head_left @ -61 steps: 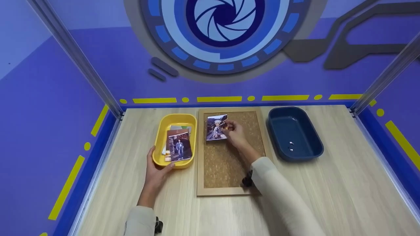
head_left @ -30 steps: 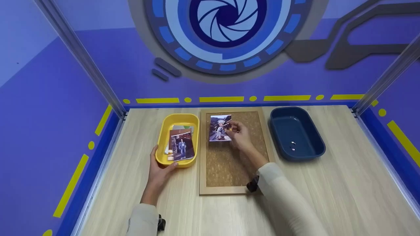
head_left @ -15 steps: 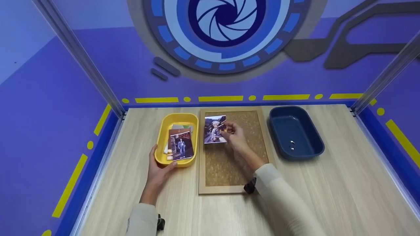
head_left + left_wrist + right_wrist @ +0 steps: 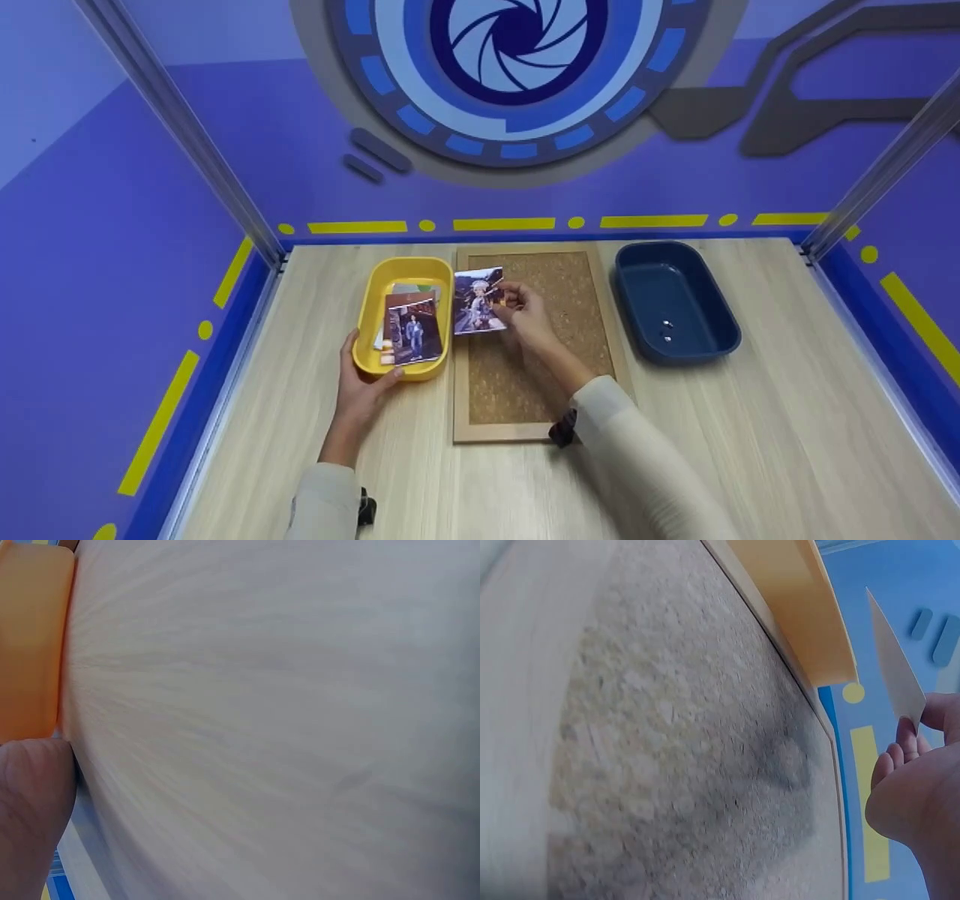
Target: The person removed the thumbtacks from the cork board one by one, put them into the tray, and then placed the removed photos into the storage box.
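My right hand (image 4: 525, 319) pinches a photo (image 4: 478, 300) by its right edge. The print hangs over the upper left of a wood-framed corkboard (image 4: 517, 382), close to the yellow tray's right wall. In the right wrist view the photo (image 4: 896, 667) appears nearly edge-on between thumb and fingers, apart from the cork surface. My left hand (image 4: 361, 390) grips the near left corner of the yellow tray (image 4: 375, 289), thumb at its front rim. Several photos lie overlapping inside; the top photo (image 4: 416, 334) shows a standing figure in blue.
A dark blue tray (image 4: 652, 300) stands right of the corkboard with a few small shiny pieces (image 4: 667, 330) in it. All of this rests on a light wooden table (image 4: 795, 420). Blue-purple panels (image 4: 675, 180) rise behind and at both sides.
My right hand has carried the photo left and slightly nearer, from above the cork towards the yellow tray. My left hand keeps its place at the tray.
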